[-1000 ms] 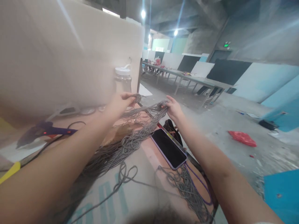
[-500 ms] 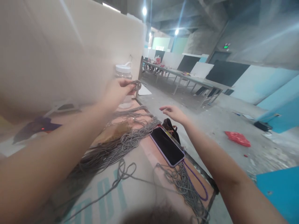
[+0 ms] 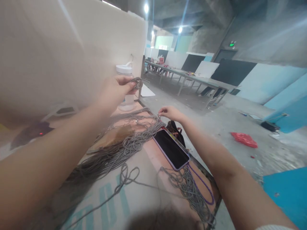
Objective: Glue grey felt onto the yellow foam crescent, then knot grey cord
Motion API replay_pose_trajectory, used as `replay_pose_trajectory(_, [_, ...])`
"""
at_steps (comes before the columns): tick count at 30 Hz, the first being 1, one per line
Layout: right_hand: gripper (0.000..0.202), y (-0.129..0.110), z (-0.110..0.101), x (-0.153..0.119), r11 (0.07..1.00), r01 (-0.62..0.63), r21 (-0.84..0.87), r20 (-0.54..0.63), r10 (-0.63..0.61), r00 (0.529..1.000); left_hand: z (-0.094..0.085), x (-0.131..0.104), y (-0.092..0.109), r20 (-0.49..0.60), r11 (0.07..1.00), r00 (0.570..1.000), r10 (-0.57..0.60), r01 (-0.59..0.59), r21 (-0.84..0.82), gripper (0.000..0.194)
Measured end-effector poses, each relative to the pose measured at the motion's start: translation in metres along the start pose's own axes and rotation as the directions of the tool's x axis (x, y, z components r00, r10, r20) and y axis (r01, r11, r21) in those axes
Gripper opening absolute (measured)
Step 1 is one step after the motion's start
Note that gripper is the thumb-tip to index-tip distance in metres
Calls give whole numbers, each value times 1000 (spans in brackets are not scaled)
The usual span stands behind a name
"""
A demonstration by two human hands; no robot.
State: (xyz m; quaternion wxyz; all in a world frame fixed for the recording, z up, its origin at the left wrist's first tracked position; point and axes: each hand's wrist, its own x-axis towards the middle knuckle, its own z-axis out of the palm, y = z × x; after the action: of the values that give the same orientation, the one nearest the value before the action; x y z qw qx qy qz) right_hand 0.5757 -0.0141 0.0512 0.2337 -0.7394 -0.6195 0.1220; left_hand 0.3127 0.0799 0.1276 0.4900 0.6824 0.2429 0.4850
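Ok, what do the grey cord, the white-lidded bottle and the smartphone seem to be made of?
Grey cord: probably textile fibre with a matte finish, as it lies in soft, loose loops.
White-lidded bottle: see-through body, so clear plastic or possibly glass; the smooth, opaque lid looks plastic.
Smartphone: flat, smooth black front, likely glass.
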Motion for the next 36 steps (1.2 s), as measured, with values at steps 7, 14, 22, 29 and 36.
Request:
replay_pose_trajectory(7, [25,-3,-4,-5,998,-16,54,-77,20,997,-5,5,-11,-36,998,999,-31,29,-59,7])
replay_pose_trajectory(14, [77,-54,1,-25,910,271,315,-244,-199,949,1,-9,-8,111,995,991,-79,71,75,11])
replay_pose_trajectory(22, [48,-146,27,-26,695,230,682,-146,-179,973,-2,-27,23,466,814,878,106,-346,467,26])
replay_pose_trajectory(29, [22,-117,31,-25,859,7,512,-187,103,977,-96,-102,18,496,568,861,-112,-354,743,29])
replay_pose_trajectory(36, [25,-120,39,-30,840,-48,540,-137,145,980,-149,-186,-44,460,150,848,-262,-435,888,40])
